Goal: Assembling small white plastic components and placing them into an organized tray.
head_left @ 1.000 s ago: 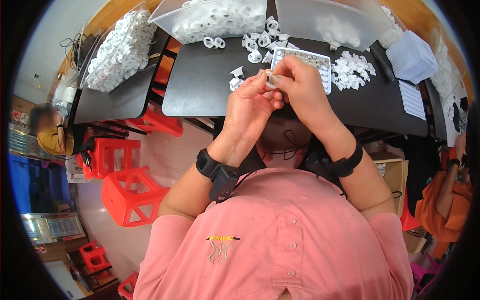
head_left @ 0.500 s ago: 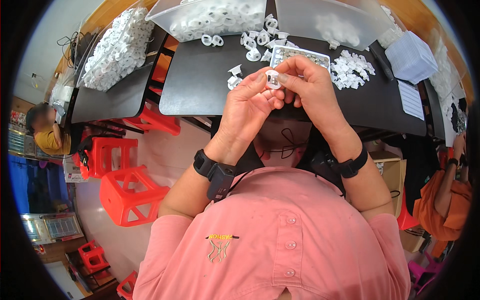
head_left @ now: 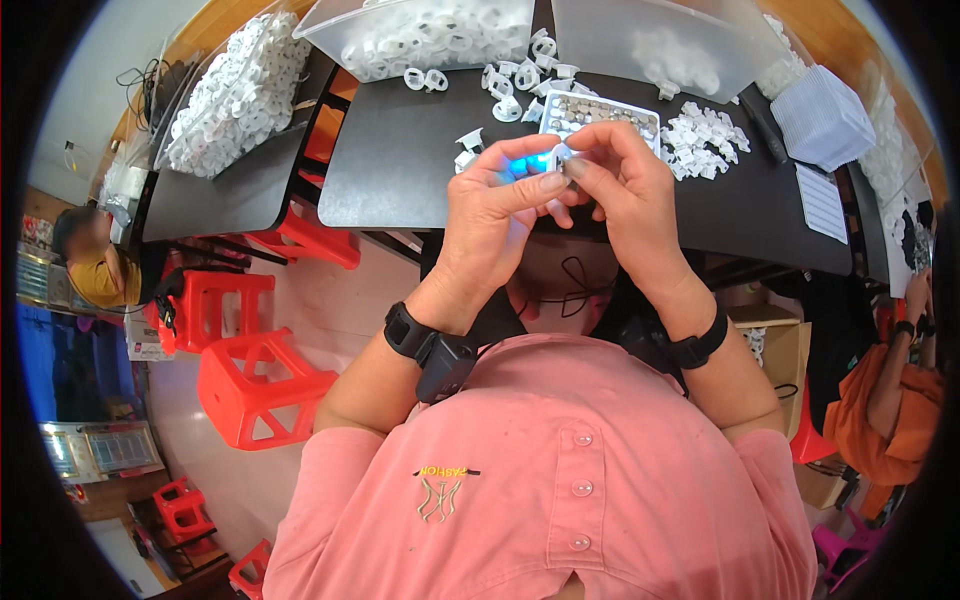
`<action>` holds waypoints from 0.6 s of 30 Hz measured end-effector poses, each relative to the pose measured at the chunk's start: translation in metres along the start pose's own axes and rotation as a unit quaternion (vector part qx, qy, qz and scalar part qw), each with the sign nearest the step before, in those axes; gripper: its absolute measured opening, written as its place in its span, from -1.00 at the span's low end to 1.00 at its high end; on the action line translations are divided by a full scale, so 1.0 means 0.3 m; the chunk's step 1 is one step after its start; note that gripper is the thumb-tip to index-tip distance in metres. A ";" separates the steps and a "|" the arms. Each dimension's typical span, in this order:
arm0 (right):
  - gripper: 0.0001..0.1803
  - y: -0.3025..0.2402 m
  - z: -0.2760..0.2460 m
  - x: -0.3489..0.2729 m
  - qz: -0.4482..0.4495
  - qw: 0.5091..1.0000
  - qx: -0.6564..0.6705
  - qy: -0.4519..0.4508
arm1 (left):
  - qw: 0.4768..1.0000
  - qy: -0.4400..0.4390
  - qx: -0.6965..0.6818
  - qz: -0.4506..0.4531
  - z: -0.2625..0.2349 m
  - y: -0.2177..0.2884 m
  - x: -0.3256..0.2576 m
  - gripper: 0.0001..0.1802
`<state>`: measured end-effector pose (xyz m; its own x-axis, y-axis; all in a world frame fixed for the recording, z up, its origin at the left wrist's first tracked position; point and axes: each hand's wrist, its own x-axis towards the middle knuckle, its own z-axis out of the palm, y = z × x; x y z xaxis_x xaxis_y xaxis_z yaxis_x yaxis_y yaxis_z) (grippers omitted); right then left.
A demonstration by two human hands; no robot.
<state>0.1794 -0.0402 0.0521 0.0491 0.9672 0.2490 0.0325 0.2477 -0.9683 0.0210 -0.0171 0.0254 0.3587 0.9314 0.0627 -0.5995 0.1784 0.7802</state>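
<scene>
Over the near edge of the black table, both hands meet around a small white plastic light piece. My left hand is closed on one side of it, thumb pressed toward the index finger. Blue light shines across the left fingers. My right hand pinches the other side between thumb and fingertips. The fingers hide much of the piece. Just beyond the hands is a white tray of round silver button cells. Small white plastic parts lie heaped beside it, and white ring-shaped housings lie behind, to the left.
Clear bins of white parts stand along the back, with a full clear bag at left. Stacked white trays are at right. Red stools stand on the left floor. Other people sit at the far left and far right.
The piece has turned from face-up to edge-on between my fingers, and blue light now glows on the left hand. My left thumb has moved across toward the right fingertips.
</scene>
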 end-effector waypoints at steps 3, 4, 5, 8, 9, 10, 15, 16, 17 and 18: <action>-0.94 0.015 -0.005 -0.007 -0.077 0.996 -0.048 -0.017 | 0.999 0.000 0.016 0.037 -0.003 0.002 0.014 -0.58; -0.94 0.017 -0.005 -0.005 -0.078 0.996 -0.049 -0.019 | 0.999 0.001 0.015 0.039 -0.008 -0.002 0.016 -0.58; -0.94 0.018 -0.005 -0.003 -0.094 0.993 -0.065 -0.028 | 0.998 -0.003 0.039 0.052 -0.015 -0.009 0.018 -0.60; -0.93 0.024 0.001 -0.003 -0.119 0.988 -0.080 -0.055 | 0.997 0.000 0.046 0.066 -0.025 -0.020 0.014 -0.63; -0.93 0.026 0.002 -0.001 -0.130 0.986 -0.081 -0.069 | 0.997 0.002 0.029 0.067 -0.027 -0.021 0.016 -0.64; -0.93 0.028 0.001 0.000 -0.129 0.986 -0.082 -0.073 | 0.997 0.004 0.028 0.069 -0.029 -0.022 0.016 -0.64; -0.96 0.037 -0.004 0.004 -0.087 0.991 -0.049 -0.085 | 0.995 0.020 0.054 0.075 -0.016 -0.026 0.009 -0.66; -0.96 0.040 -0.005 0.005 -0.086 0.991 -0.050 -0.088 | 0.995 0.023 0.053 0.076 -0.023 -0.028 0.009 -0.66; -0.96 0.045 -0.005 0.006 -0.078 0.993 -0.038 -0.085 | 0.995 0.010 0.071 0.075 -0.033 -0.032 0.010 -0.65; -0.96 0.048 -0.004 0.008 -0.070 0.994 -0.029 -0.084 | 0.993 -0.004 0.086 0.076 -0.041 -0.035 0.012 -0.65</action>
<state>0.1812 -0.0342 0.0387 -0.1263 0.9206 0.3696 0.0855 0.3813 -0.9205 0.0199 -0.0118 0.0099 0.2796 0.9409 0.1913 -0.5155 -0.0210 0.8566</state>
